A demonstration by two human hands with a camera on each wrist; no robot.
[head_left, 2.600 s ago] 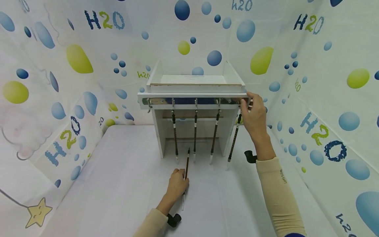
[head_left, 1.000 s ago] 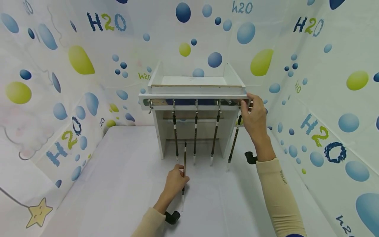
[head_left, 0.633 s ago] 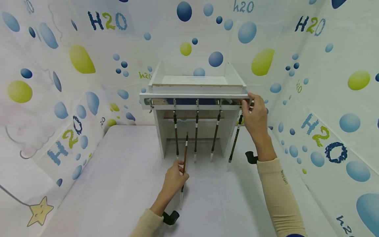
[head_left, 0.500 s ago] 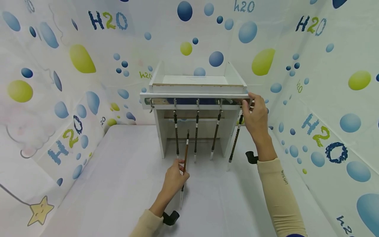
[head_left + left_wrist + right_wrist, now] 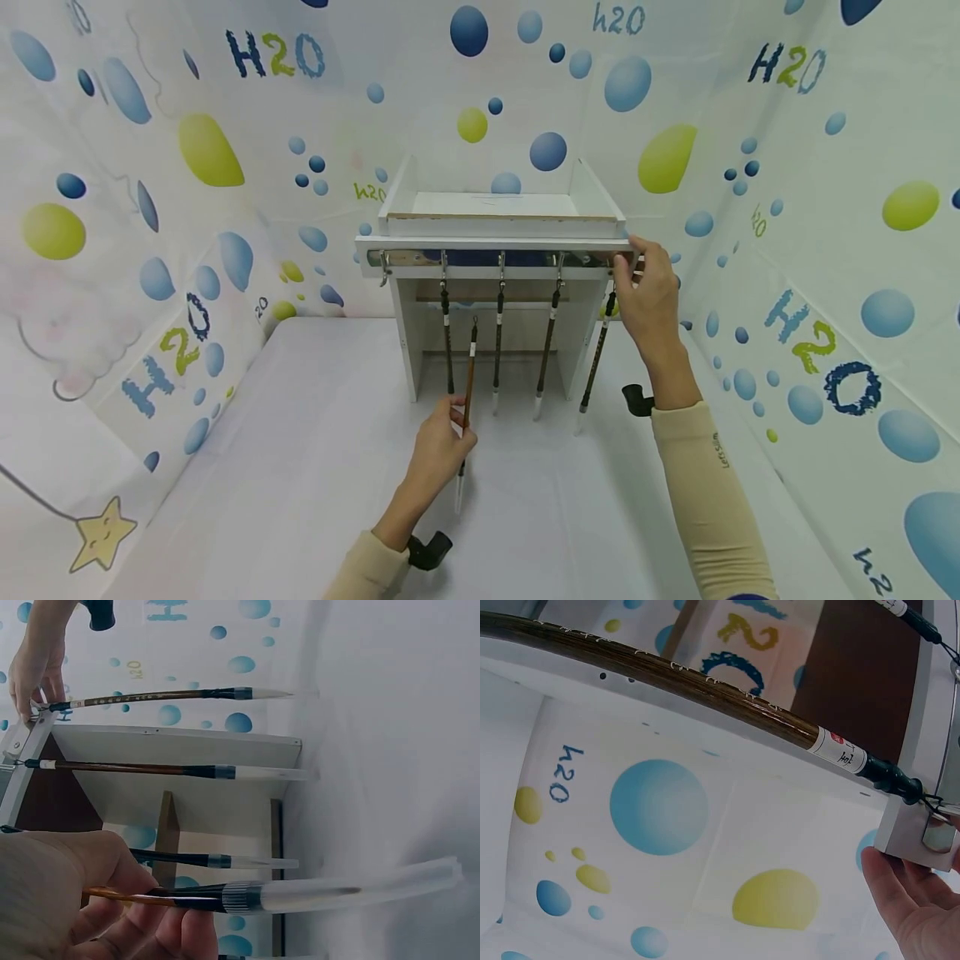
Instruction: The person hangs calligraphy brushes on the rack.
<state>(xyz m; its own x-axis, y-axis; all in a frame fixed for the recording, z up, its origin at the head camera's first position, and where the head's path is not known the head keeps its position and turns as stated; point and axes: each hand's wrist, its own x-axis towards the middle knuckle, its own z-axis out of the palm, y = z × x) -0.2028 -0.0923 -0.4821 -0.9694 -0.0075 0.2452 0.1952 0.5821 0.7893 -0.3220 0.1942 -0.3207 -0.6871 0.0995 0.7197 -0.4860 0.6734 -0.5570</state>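
Note:
My left hand [image 5: 438, 450] pinches a calligraphy brush [image 5: 470, 375], handle end up, in front of a white shelf rack. In the left wrist view the brush's bristles [image 5: 315, 895] point away from the hand inside a clear cap. My right hand [image 5: 648, 292] grips the right end of the rack's front board [image 5: 367, 243], thumb in front. A metal hook rail [image 5: 525, 258] runs along this board. Several calligraphy brushes hang from its hooks, among them the rightmost brush [image 5: 596, 358], near my right hand. The leftmost hook [image 5: 385, 271] bears nothing.
The rack's side panel [image 5: 408, 350] stands on a white cloth [image 5: 315, 467]. On top of the rack is an open tray [image 5: 495, 204]. Printed sheets with bubbles [image 5: 547, 152] surround the work area. Black camera mounts [image 5: 430, 552] sit on both wrists.
My left hand has carried the brush upward and toward the rack, so its handle end now stands higher among the hanging brushes. My right hand has kept its hold on the board.

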